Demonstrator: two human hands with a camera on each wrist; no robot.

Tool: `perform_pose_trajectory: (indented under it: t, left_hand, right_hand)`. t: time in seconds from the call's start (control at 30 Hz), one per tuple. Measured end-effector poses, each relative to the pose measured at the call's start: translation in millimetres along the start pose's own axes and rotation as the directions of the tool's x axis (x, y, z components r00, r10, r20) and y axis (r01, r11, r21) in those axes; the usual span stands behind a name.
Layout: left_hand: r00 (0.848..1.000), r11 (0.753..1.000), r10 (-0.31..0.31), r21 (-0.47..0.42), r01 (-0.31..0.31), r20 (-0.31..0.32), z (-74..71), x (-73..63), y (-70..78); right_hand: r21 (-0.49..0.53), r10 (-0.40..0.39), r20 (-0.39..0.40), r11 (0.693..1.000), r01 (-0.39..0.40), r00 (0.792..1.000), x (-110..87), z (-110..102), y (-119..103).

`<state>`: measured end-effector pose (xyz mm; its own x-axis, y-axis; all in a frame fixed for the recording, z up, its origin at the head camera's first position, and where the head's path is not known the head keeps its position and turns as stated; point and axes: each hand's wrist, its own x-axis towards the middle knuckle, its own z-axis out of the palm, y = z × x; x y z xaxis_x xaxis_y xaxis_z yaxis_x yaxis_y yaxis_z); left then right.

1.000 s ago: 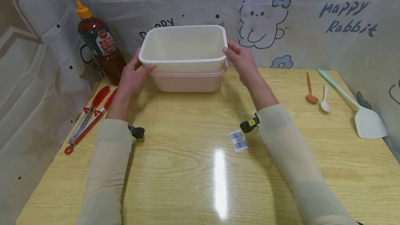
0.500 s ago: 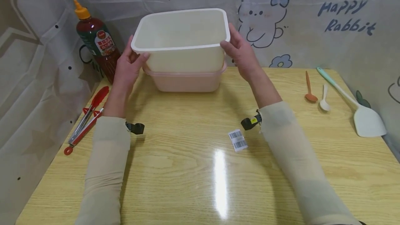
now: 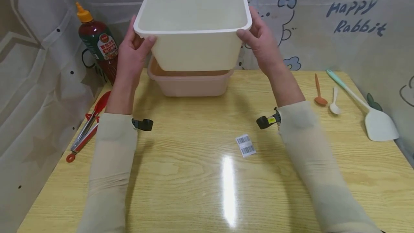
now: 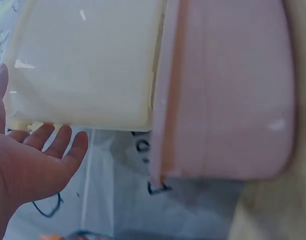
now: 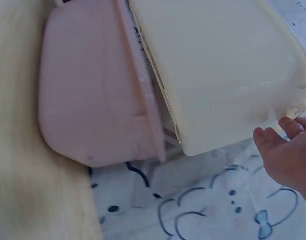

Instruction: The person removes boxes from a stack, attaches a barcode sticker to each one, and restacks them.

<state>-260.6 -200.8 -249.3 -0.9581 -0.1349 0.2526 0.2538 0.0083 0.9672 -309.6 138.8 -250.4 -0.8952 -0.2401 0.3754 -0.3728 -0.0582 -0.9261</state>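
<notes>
I have the cream bin (image 3: pixel 197 51) in both grips, held up in the upper middle of the frame with its opening showing. My left grip (image 3: pixel 130 53) clasps its left end, thumb on the front of the white rim and fingers round the side. My right grip (image 3: pixel 266 46) clasps the right end likewise, thumb at the front corner. Below the bin, the pink bin (image 3: pixel 194 86) stands on the tabletop (image 3: pixel 181 175); the right wrist view shows a narrow gap between the cream base and the pink rim.

At upper left, a sauce bottle (image 3: pixel 98 40) with an orange cap leans, partly behind my left forearm; red-tipped tongs (image 3: pixel 84 131) lie below it. A barcode label (image 3: pixel 246 145) lies right of centre. Towards the right edge are an orange spoon (image 3: pixel 320 100), a white spoon (image 3: pixel 335 108) and a pale spatula (image 3: pixel 381 125).
</notes>
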Motion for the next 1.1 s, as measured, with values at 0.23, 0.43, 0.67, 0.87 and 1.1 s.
perform_pose_trajectory:
  t: [0.23,0.43,0.67,0.87,1.1]
  left_hand:
    - [0.997,0.995,0.063,-0.078,-0.059,0.049,35.2,1.4,17.1]
    - [0.993,0.993,0.060,-0.111,-0.049,0.098,66.0,2.7,21.1]
    - [0.992,0.992,0.017,-0.125,-0.002,0.122,97.7,4.5,19.6]
    - [0.993,0.993,-0.015,-0.117,0.029,0.115,116.8,9.6,7.2]
    - [0.992,0.977,-0.046,-0.201,0.069,0.114,143.1,17.9,-13.4]
  right_hand:
    - [0.097,-0.088,-0.065,0.991,0.094,0.994,-8.3,-31.0,-16.0]
    - [0.130,-0.109,-0.109,0.984,0.123,0.988,-15.3,-59.4,-23.4]
    - [0.199,-0.082,-0.190,0.973,0.120,0.978,-27.9,-83.6,-28.5]
    - [0.295,-0.028,-0.244,0.950,0.102,0.969,-35.7,-96.8,-24.4]
    - [0.247,-0.015,-0.284,0.965,0.088,0.959,-43.5,-120.4,-11.1]
